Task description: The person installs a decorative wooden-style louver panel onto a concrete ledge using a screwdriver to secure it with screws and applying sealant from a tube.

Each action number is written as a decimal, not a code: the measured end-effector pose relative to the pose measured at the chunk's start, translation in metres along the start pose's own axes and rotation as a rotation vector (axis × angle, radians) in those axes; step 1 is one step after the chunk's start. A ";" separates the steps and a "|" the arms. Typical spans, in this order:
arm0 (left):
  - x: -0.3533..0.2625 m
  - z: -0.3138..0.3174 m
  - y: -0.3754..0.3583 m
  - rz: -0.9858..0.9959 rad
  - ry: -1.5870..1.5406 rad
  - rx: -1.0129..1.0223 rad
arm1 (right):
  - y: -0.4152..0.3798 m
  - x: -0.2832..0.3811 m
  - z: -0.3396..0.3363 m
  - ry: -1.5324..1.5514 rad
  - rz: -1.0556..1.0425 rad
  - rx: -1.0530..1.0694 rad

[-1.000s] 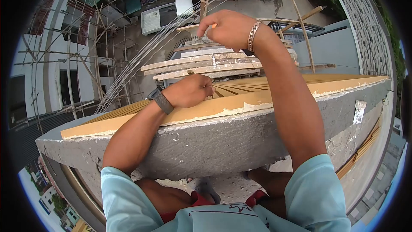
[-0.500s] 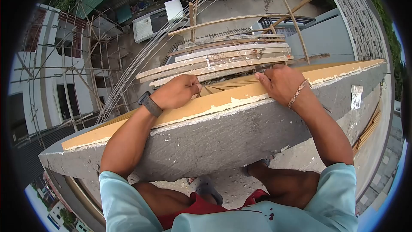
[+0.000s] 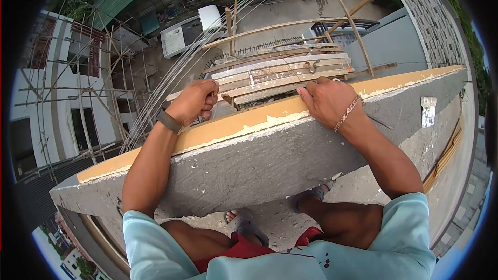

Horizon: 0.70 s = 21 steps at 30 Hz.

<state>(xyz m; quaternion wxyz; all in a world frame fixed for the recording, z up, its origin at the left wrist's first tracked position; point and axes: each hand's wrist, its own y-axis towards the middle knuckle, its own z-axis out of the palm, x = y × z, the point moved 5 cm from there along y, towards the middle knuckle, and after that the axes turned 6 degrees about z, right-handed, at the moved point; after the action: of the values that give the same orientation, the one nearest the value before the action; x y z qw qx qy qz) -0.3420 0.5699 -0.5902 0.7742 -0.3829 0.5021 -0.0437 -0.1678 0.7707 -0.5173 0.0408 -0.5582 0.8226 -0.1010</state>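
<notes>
A long yellow-tan strip (image 3: 244,126) with a ragged, cream-flecked near edge runs along the top of a rough grey concrete ledge (image 3: 259,163). My left hand (image 3: 194,101), a dark band on its wrist, is raised over the strip's far edge with its fingers curled inward. Whatever those fingers hold is too small to make out. Further right, my right hand (image 3: 332,102) reaches over the strip, thumb toward the left and fingers bent. Its fingertips are partly hidden on the far side, so its hold cannot be made out. A thin dark rod (image 3: 380,121) lies beside my right forearm.
Beyond the ledge, wooden scaffold planks (image 3: 285,72) lie below, with upright poles around them. Overhead cables (image 3: 174,75) cross at left, near a scaffolded white building (image 3: 93,135). At right are a white-smeared flat piece (image 3: 428,111) and a bundle of yellow strips (image 3: 443,155).
My left hand has moved left and turned, lifting slightly. My right hand has shifted a little left. The ridged golden surface beyond the strip between my hands has gone from view.
</notes>
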 end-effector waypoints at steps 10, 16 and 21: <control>-0.009 0.010 -0.008 0.043 -0.186 0.089 | 0.001 -0.003 0.000 0.073 -0.085 -0.028; -0.021 0.038 -0.001 0.065 0.146 -0.056 | 0.005 -0.008 0.001 0.168 -0.061 0.069; -0.039 0.102 0.038 0.126 0.703 -0.004 | 0.010 -0.020 -0.011 0.265 -0.111 0.144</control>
<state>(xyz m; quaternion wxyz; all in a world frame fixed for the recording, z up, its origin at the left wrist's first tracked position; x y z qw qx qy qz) -0.2903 0.6704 -0.5646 0.5545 -0.3141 0.7606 -0.1241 -0.1718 0.7943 -0.5095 -0.0339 -0.5801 0.7794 -0.2345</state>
